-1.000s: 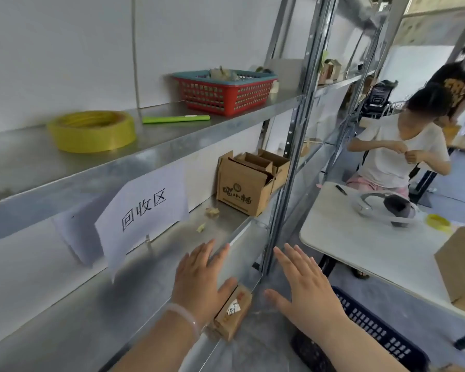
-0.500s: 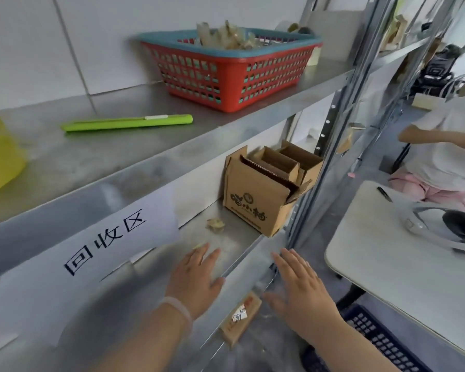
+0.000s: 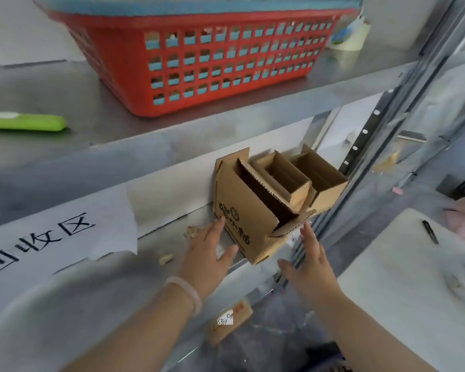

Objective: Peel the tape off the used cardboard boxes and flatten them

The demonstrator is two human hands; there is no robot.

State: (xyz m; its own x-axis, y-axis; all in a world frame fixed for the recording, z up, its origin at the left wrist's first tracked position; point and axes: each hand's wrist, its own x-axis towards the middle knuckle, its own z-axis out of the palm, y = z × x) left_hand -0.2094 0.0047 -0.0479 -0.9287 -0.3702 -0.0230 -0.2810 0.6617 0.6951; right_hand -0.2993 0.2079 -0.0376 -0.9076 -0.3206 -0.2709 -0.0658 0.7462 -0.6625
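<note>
Two hands: both are flanking the big box [image 3: 242, 218], the left hand [image 3: 208, 257] at its printed side and the right hand [image 3: 310, 267] below its drooping flap; neither is gripping anything.
Big box: it is standing on the lower shelf [image 3: 113, 280], top open, one corner pointing toward the person. A small box [image 3: 282, 181] is sitting in its open top, and a second small box [image 3: 326, 187] is showing at its far right; whether that one is inside is unclear.
Key relation: the big box is lying straight ahead between the two palms, taller than it is wide. The left hand is nearer.
Fingers: on both hands they are lying straight and spread, thumbs out, released. The left fingers [image 3: 214, 232] seem to be touching the printed face; the right ones are stopping just short of the flap.
Next move, as a judgement: pressing both palms onto opposite sides should lift the big box, though the small boxes may tip.
Tape: none is showing on the faces in view.
Above the big box: a red basket [image 3: 226, 63] is resting.
</note>
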